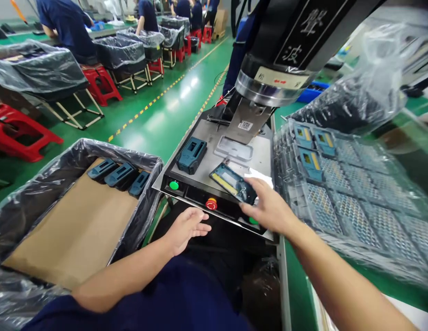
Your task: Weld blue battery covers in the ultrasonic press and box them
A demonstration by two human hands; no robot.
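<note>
right now a teal shell [231,181] slants over the metal bed [214,161] near its front edge, one end gripped between thumb and fingers of the right hand [269,204]. the left hand [188,230], half open and holding nothing, hangs just off that edge near one red button [211,203]; two green buttons [174,185] flank it. bare metal separates the shell from one dark casing [191,155] along the bed's left side. three more casings [120,174] line the bin's far end [93,145]; three other shells [309,164] sit in the tray's far-left corner [286,151].
</note>
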